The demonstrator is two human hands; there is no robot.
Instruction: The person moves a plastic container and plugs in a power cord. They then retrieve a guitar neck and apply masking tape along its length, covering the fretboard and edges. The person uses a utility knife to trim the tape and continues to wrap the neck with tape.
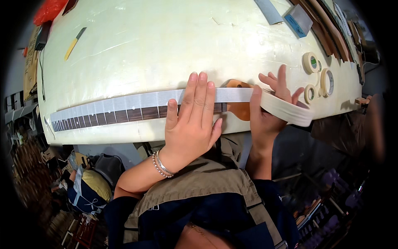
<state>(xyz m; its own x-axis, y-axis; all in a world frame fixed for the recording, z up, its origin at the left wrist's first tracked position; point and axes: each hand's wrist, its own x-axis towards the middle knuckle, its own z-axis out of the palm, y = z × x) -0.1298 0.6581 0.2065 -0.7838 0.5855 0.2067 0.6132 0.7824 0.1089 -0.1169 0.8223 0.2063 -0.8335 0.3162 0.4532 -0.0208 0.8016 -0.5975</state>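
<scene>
A guitar neck lies lengthwise along the near edge of the table, its dark fretboard (128,115) crossed by metal frets. Its orange-brown headstock (239,112) points right. A long strip of pale masking tape (137,99) covers the far side of the fretboard and runs on over the headstock to the roll. My left hand (192,112) rests flat across the tape and fretboard, fingers stretched out, hiding part of both. Past the headstock, my right hand (269,118) holds the masking tape roll (286,108), with some fingers raised through its ring.
Several tape rolls (327,82) sit at the right of the pale table (145,50). At the far right are a blue-and-grey block (298,21) and long brown strips (321,29). A yellow-handled tool (74,43) lies far left. Another person (89,189) is at lower left.
</scene>
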